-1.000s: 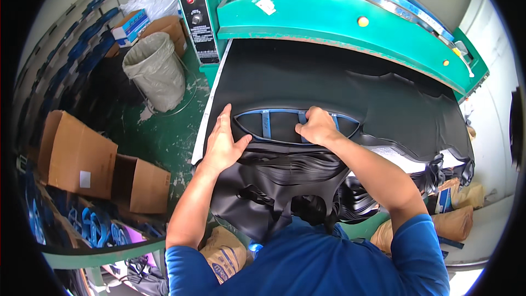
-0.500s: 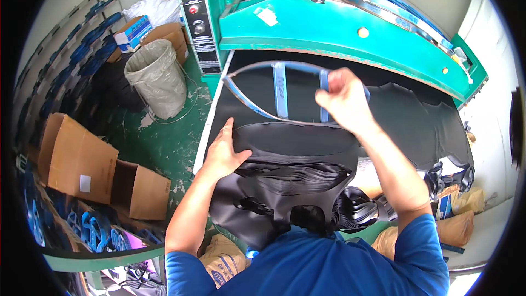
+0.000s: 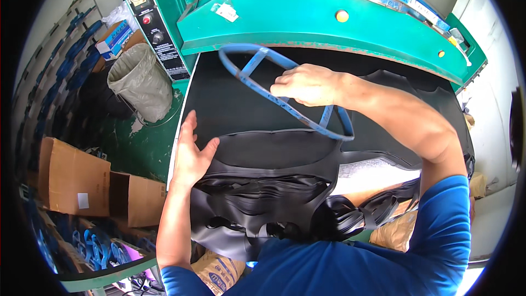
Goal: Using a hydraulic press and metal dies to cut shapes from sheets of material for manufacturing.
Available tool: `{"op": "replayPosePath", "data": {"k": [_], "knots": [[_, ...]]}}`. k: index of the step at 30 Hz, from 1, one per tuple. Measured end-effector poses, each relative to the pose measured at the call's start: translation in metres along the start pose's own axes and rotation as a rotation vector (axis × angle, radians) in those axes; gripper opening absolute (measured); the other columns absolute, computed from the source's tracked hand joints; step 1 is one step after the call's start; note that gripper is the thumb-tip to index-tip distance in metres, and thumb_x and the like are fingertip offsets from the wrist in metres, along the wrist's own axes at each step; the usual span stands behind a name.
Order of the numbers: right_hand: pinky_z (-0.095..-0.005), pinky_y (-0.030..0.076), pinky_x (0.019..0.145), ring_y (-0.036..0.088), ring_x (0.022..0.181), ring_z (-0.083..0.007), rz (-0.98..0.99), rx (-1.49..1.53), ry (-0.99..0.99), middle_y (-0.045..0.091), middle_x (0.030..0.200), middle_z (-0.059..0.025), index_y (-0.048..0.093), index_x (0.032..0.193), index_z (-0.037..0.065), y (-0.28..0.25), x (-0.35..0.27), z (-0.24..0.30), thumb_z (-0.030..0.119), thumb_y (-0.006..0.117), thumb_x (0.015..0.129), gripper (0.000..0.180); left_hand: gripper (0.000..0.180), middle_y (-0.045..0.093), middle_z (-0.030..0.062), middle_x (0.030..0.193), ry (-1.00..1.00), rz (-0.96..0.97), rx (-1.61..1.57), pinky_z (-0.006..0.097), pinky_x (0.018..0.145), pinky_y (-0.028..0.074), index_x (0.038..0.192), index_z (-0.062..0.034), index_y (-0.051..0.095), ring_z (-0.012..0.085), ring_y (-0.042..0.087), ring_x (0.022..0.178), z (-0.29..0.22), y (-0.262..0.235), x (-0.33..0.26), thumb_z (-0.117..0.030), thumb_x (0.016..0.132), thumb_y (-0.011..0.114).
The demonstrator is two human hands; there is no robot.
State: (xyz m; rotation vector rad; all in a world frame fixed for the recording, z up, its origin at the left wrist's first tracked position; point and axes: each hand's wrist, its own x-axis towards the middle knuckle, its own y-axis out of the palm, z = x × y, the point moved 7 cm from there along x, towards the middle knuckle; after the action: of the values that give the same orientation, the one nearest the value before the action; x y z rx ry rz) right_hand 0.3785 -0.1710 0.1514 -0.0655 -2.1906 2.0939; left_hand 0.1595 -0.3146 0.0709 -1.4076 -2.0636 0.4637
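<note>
Green-painted metal press (image 3: 329,27), the largest item we list, spans the far side, with a black control panel (image 3: 156,33) on its left end. Black rubber sheet (image 3: 230,98) covers the bed below it. Next, a stack of cut black pieces (image 3: 268,186) lies at the near edge of the sheet. Cardboard boxes (image 3: 74,178) stand on the floor at left, and a lined bin (image 3: 139,79) sits just beside the panel. Our right hand (image 3: 307,85) is closed around the blue cutting frame (image 3: 257,85), holding it tilted above the sheet, clear of the stack. Our left hand (image 3: 192,156) lies flat and spread, pressing the left edge of the stack.
</note>
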Motion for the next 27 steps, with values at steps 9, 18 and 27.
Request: {"op": "replayPosePath", "data": {"k": [9, 18, 27], "knots": [[-0.0376, 0.053, 0.094, 0.058, 0.115, -0.0298, -0.06, 0.06, -0.25, 0.062, 0.11, -0.0114, 0.056, 0.097, 0.006, 0.082, -0.01, -0.003, 0.01, 0.053, 0.087, 0.011, 0.085, 0.041, 0.0271, 0.146, -0.17, -0.149, -0.166, 0.047, 0.111, 0.034, 0.147, 0.0044, 0.031, 0.0357, 0.04, 0.137, 0.031, 0.034, 0.048, -0.024, 0.083, 0.08], [-0.0292, 0.053, 0.079, 0.062, 0.089, -0.011, -0.49, 0.801, 0.738, 0.065, 0.092, -0.0062, 0.061, 0.112, 0.001, 0.092, -0.187, -0.09, 0.006, 0.073, 0.087, 0.028, 0.074, 0.06, 0.0228, 0.121, -0.049, -0.077, 0.153, 0.04, 0.103, 0.043, 0.134, 0.0004, 0.048, 0.0344, 0.056, 0.119, 0.023, 0.061, 0.04, -0.019, 0.073, 0.085], [-0.0264, 0.05, 0.077, 0.062, 0.082, -0.0099, -0.406, 1.271, 0.963, 0.07, 0.087, -0.0024, 0.073, 0.102, 0.003, 0.128, -0.214, -0.094, 0.016, 0.073, 0.091, 0.017, 0.069, 0.066, 0.0194, 0.113, -0.023, -0.074, 0.06, 0.04, 0.099, 0.046, 0.127, -0.0002, 0.053, 0.0308, 0.062, 0.109, 0.023, 0.066, 0.037, -0.023, 0.072, 0.087]]}}
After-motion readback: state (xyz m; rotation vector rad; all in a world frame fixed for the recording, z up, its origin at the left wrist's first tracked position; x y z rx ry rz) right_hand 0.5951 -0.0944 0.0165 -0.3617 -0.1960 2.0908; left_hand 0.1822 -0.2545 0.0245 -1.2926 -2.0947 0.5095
